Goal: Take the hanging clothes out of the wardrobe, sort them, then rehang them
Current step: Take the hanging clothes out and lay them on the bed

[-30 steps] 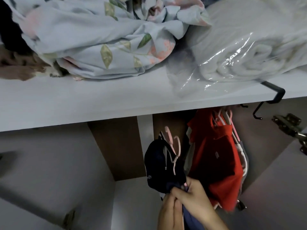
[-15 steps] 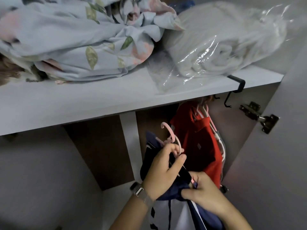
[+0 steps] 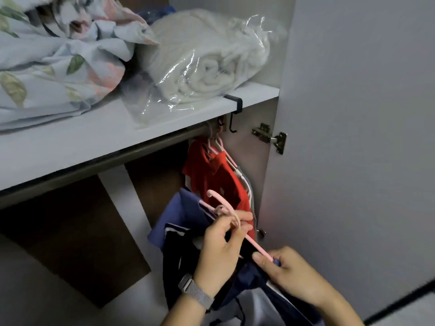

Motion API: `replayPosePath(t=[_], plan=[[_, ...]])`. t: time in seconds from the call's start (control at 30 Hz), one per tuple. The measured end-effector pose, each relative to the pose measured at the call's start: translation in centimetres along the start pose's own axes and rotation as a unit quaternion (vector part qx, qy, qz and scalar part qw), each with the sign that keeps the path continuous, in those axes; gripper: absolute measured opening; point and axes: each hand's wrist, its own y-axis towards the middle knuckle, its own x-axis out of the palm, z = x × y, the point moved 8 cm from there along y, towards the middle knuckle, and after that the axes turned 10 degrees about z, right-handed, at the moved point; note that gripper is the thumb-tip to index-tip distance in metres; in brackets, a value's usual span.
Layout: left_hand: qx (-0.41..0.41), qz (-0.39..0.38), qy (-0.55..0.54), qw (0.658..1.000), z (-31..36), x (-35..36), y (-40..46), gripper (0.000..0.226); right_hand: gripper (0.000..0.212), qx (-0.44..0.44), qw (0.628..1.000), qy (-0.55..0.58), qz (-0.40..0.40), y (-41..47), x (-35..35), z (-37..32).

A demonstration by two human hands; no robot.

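You hold a pink hanger (image 3: 226, 215) off the rail, its hook tilted up-left, dark navy and blue clothes (image 3: 186, 222) draped from it; a red shirt (image 3: 216, 177) hangs on pink hangers at the wardrobe's right end.

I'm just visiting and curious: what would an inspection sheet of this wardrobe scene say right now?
Surface: white shelf, bedding on top.
Job's things: pink hanger with navy clothes, off the rail; red shirt hangs on the rail.
Clutter: floral quilt; bagged white blanket; black hook clipped to the shelf edge.
Hands: left hand grips the hanger's neck; right hand pinches its arm end.
Cables: nothing seen.
Surroundings: open door, hinge.
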Motion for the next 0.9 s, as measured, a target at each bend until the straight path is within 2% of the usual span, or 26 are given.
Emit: replayPosePath(t=[0.1,0.17,0.33,0.57,0.67,0.9], plan=[[0.016,-0.087,-0.007,0.996,0.2,2.8,-2.3,0.022,0.053,0.031,0.996,0.03,0.073,-4.1,-0.8,2.1],[0.033,-0.15,-0.011,0.988,0.4,5.4,-4.3,0.016,0.047,0.072,0.989,0.05,0.121,-7.3,-2.0,3.7],[0.027,-0.303,-0.063,0.951,2.3,14.0,-11.1,0.016,0.04,0.161,0.96,0.093,0.211,-17.3,-7.2,6.6],[0.02,-0.484,-0.105,0.869,5.0,26.2,-23.3,0.019,0.046,0.234,0.891,0.17,0.351,-32.2,-12.9,9.6],[0.014,-0.541,-0.111,0.833,6.1,31.2,-29.3,0.019,0.04,0.257,0.857,0.185,0.406,-38.5,-14.6,11.3],[-0.009,-0.653,-0.16,0.741,10.7,40.8,-45.9,0.018,0.041,0.332,0.793,0.151,0.489,-56.7,-19.7,14.7]])
